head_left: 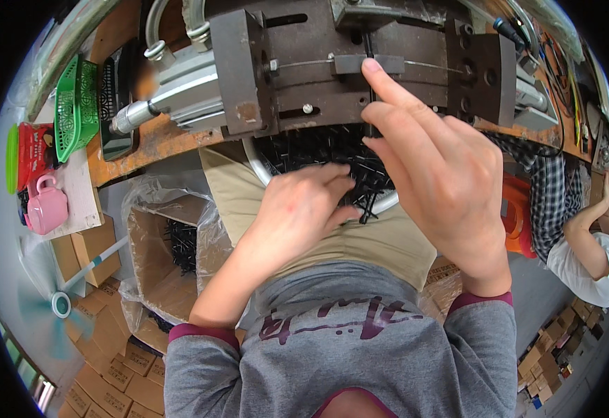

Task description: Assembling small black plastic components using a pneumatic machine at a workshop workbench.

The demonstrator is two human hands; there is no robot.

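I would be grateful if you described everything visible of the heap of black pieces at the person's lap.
The heap is a tangle of thin, stick-like black pieces, perhaps plastic, lying at all angles. It sits in a pale-rimmed basin at the lap. The left hand covers part of it; contact is unclear.

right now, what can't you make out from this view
Hidden or unclear, head view:
Slender black rod: partly covered by the right hand.
Heap of thin black pieces: left hand covers part, hiding any grip.
Dark metal machine: top cut off by upper edge.
Teal fan blades: blurred by motion.
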